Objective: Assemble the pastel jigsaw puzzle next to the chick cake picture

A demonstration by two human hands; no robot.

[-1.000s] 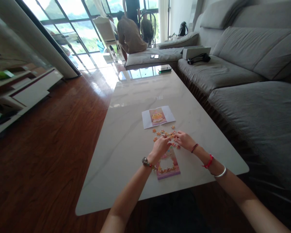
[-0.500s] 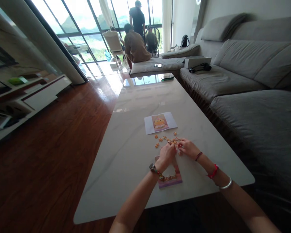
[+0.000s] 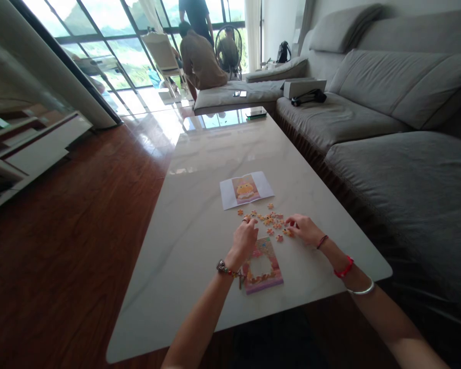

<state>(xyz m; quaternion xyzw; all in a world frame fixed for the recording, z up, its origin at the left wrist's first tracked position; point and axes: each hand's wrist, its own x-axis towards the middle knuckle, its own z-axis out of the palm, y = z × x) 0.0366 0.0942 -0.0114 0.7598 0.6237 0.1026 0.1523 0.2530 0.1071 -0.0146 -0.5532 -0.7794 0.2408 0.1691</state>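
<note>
Loose jigsaw puzzle pieces lie scattered on the white table between my two hands. My left hand has its fingers curled at the left side of the pieces; what they hold, if anything, is hidden. On the right side, my right hand rests low with bent fingers a little apart, beside a yellowish puzzle piece. A partly assembled puzzle, a pink and purple frame with an open middle, lies nearer to me, its left part covered by my left wrist. Beyond the pieces is an unfolded picture sheet.
The marble-patterned table stretches away from me, with a dark phone at its far end. A grey sofa runs along the right. A person in brown sits at the far end; others are near the window.
My hands have moved apart, the left one leftward, uncovering more pieces and the puzzle's open middle. The camera view has shifted, so the room appears further up and left.
</note>
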